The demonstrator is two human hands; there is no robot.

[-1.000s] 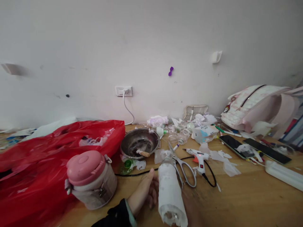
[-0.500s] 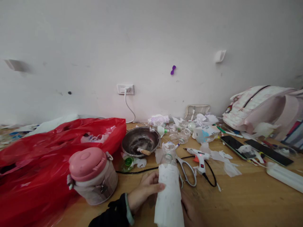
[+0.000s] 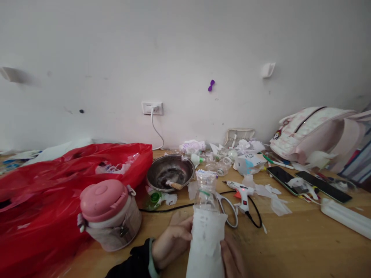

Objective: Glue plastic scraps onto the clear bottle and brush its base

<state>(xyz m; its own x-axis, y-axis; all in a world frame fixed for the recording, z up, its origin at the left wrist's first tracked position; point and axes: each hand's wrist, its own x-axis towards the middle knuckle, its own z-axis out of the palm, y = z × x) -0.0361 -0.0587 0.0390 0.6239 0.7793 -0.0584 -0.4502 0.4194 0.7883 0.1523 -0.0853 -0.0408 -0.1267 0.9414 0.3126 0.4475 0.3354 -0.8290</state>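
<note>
Between my two hands stands a clear plastic bottle (image 3: 206,193), its body wrapped in white paper (image 3: 206,239). My left hand (image 3: 174,241) grips the wrapped bottle from the left, thumb and fingers at the paper's edge. On the other side, the fingers of my right hand (image 3: 231,256) press against the paper; much of that hand is cut off by the frame's lower edge. Just behind the bottle lie grey-handled scissors (image 3: 230,210), partly hidden by it. A white hot glue gun (image 3: 243,193) with a lit red switch rests to their right.
A dark metal bowl (image 3: 171,173) stands behind my left hand. To the left are a pink-lidded container (image 3: 108,216) and a red plastic bag (image 3: 52,193). Paper scraps (image 3: 279,202), phones (image 3: 285,179) and a backpack (image 3: 313,131) occupy the right. A black cord (image 3: 168,209) crosses the table.
The bottle now stands more upright, with more of its clear neck showing. My right hand's fingers have come into view on the paper's right side. My left thumb has drawn back to its edge.
</note>
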